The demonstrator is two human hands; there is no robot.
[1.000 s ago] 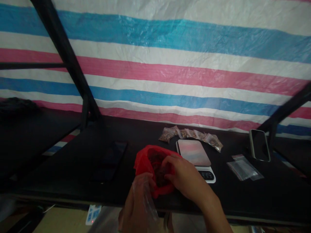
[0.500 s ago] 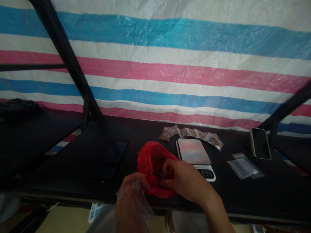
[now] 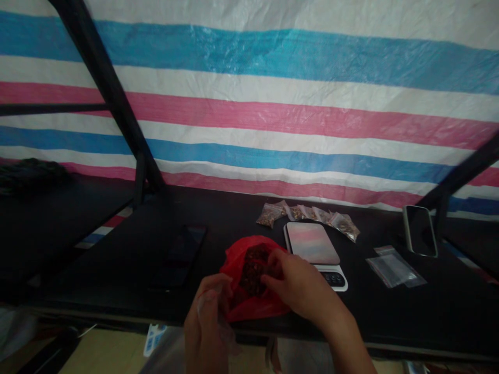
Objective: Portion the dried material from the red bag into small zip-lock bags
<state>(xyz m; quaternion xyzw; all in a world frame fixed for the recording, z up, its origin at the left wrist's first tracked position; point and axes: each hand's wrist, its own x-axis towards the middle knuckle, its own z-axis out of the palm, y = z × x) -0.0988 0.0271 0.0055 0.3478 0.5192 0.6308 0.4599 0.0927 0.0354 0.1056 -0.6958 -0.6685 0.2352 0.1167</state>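
A red plastic bag (image 3: 255, 310) lies open near the table's front edge, with dark brown dried bits (image 3: 252, 272) inside. My left hand (image 3: 212, 298) grips the bag's left rim, its fingers curled. A crumpled clear plastic bag (image 3: 226, 332) hangs against the same hand. At the bag's right side, my right hand (image 3: 294, 278) has thumb and fingers bent over the rim, close to the dried bits; its fingertips are partly hidden. Just beyond that hand stands a kitchen scale (image 3: 314, 243) with a bare metal plate; the hand covers part of its front.
Several small filled zip bags (image 3: 268, 214) lie in a row behind the scale. Flat zip bags (image 3: 395, 266) rest to the right, near a phone (image 3: 421, 231) leaning upright. A dark phone (image 3: 183, 254) lies left on the black table (image 3: 117, 270). Striped sheeting (image 3: 273, 119) hangs behind.
The red bag's mouth has been spread wider and lower, showing more of the dried bits. My right fingers have drawn slightly up and right, out toward the rim.
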